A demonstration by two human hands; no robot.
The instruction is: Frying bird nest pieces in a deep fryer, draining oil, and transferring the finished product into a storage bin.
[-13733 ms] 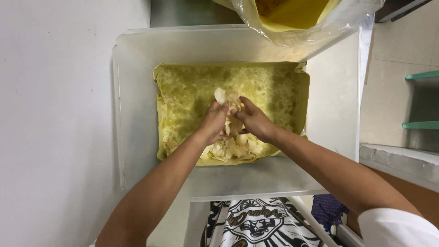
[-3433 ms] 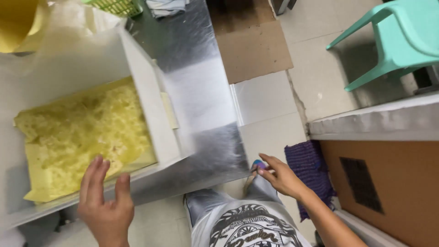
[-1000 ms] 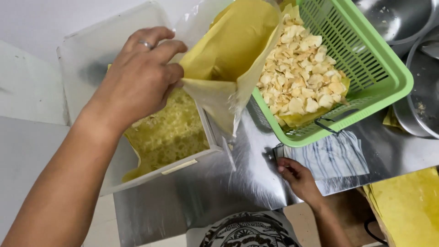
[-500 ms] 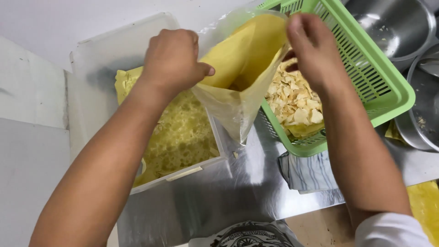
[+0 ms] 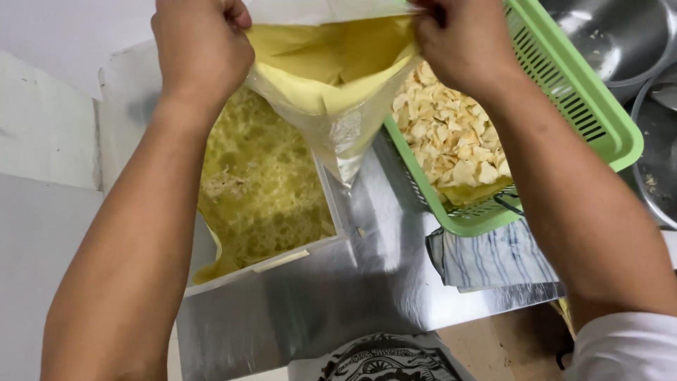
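Clear plastic bag (image 5: pixel 331 92) with yellow paper lining is hanging open-mouthed, tapering to a point at the bottom, over the steel counter between white tub and green basket; both top edges are being gripped

This is looking like a working food-preparation kitchen, more commercial than homely. A stainless steel counter (image 5: pixel 338 282) is filling the lower middle of the frame, shining under the light. At the upper right, big metal bowls (image 5: pixel 620 35) are sitting beside a green plastic basket (image 5: pixel 585 106) that is holding a heap of pale chips (image 5: pixel 451 134). At centre left, a large white tub (image 5: pixel 282 257) lined with oil-stained yellow paper (image 5: pixel 261 183) is resting on the counter, and a striped cloth (image 5: pixel 493 257) is lying at the lower right.
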